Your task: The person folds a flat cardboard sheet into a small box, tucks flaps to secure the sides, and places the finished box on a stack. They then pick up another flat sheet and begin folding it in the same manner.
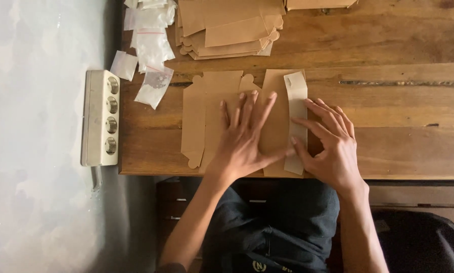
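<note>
From the head camera, a flat brown cardboard blank [222,119] lies on the wooden counter [399,101], close to its near edge. It is a die-cut sheet of kraft-coloured card with rounded tabs poking out at its far and near left corners, and fold lines dividing it into panels. Along the blank's right panel runs a paler strip [296,121] — long, narrow, off-white, with a small whitish patch near its far end.

The left hand [244,136] rests flat on the middle of the blank, fingers spread and pressing down, gripping nothing. The right hand [330,144] lies just right of the blank, fingers extended; its fingertips touch the pale strip and its thumb meets the strip's near part, open rather than clenched.

Beyond the blank, at the counter's far edge, sits a stack of matching brown blanks [229,28], their rounded tabs fanned out. Left of that stack, and beyond the blank's left corner, is a loose heap of small clear plastic bags [148,43], some with a red line at the seal. Left of the blank, at the counter's end, a white four-socket power strip [101,117] lies against the pale wall.
</note>
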